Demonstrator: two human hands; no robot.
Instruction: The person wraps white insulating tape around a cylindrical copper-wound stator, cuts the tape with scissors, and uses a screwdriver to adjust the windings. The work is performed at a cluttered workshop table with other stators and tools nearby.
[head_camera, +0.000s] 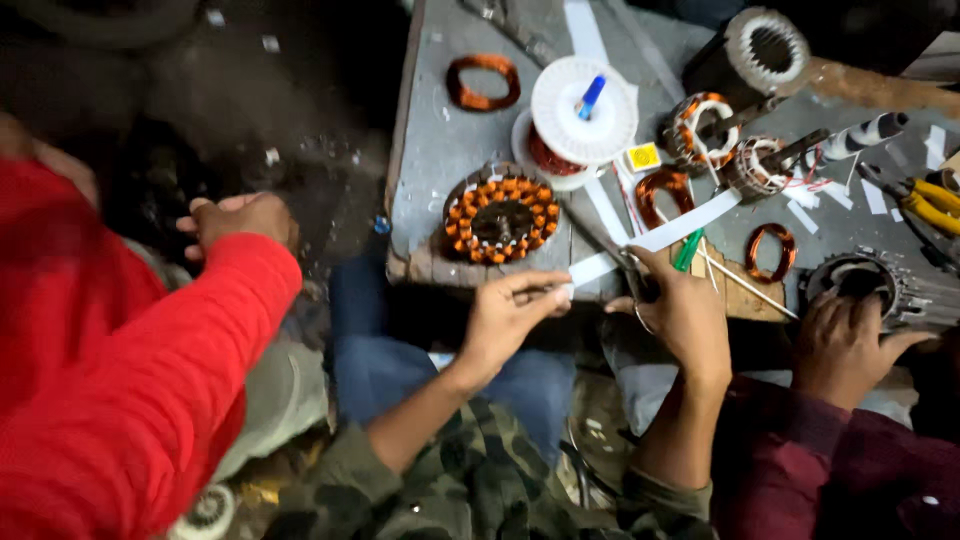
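Fingers (540, 290) of the left hand (505, 320) pinch one end of the white paper strip (660, 236); scissors (628, 268) are gripped by the right hand (680, 310). The strip should be kept tight for a straight cut.

Long white paper strip (655, 238), slanting flat across the bench edge

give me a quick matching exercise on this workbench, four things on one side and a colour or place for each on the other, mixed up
Things:
1. white paper strip
2. round stator with copper coils
3. white spool
4. pliers

Matches:
A. yellow handles, at the right edge of the bench
B. has a blue pen-like piece standing in its middle
C. held between the left hand and right hand
D. lies at the near edge of the bench, just above the left hand

Pairs: 1-C, 2-D, 3-B, 4-A
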